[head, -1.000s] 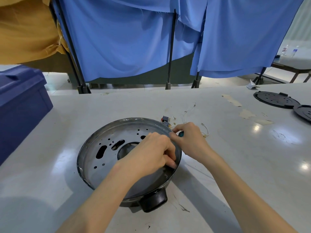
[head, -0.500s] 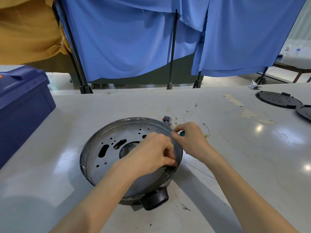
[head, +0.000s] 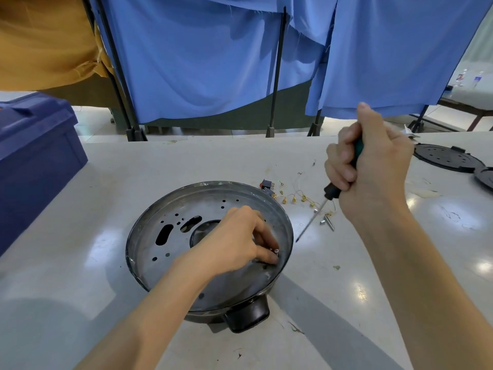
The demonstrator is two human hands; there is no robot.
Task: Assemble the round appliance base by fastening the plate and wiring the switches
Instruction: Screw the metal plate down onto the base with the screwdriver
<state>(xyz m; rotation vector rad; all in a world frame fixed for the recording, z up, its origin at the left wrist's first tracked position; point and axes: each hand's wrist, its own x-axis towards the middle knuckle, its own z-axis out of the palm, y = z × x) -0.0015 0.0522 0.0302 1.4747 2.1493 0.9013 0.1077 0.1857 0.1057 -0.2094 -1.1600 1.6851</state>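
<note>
Lifted away from the rim where it sat beside the other hand a moment ago, the right hand (head: pixel 373 166) now hangs well above the tabletop (head: pixel 80 263), its fingers wrapped tight round the green-and-black handle of a screwdriver (head: pixel 332 193). The thin shaft slants down and to the left, its tip just outside the right rim of the round appliance base (head: pixel 132 244). The left hand (head: pixel 234 241) stays inside the base, fingertips pinching a small screw (head: pixel 276 251) against the right side of the perforated metal plate (head: pixel 210 202).

That plate lies flat in the base, showing a round centre opening, two long slots and scattered small holes. The base's black handle (head: pixel 248 316) points towards the person.

Just beyond the rim on the right, a small switch (head: pixel 266 184) rests among thin wires with brass terminals (head: pixel 294 198), and a couple of loose screws (head: pixel 327 222) lie under the screwdriver shaft. A dark blue bin (head: pixel 34 145) stands at the left edge, with a wide stretch of tabletop between it and the base. Two black round covers (head: pixel 448 158) sit near the far right edge, well apart from the work. Blue curtains (head: pixel 200 62) hang behind the far edge.
</note>
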